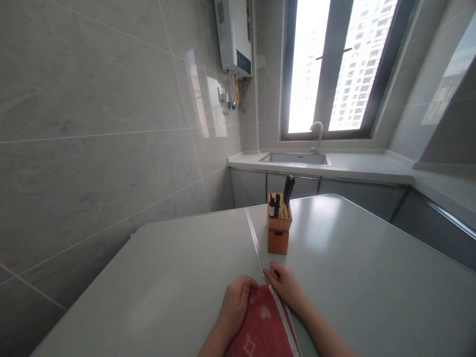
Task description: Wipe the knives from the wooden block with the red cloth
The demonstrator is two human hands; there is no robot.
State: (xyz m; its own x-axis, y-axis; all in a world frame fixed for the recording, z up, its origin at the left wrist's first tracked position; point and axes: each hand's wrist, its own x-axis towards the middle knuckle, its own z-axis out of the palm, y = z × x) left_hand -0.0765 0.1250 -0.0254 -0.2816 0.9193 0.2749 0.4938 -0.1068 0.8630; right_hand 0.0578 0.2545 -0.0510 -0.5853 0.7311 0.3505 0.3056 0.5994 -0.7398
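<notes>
Cloth (260,322) over pale table (167,277) (tiled wall (100,94) alongside).

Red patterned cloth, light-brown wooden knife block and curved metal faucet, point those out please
Red patterned cloth (262,325): head view, middle of its visible fabric.
Light-brown wooden knife block (279,224): head view, upper front face.
Curved metal faucet (320,138): head view, upright neck.
</notes>
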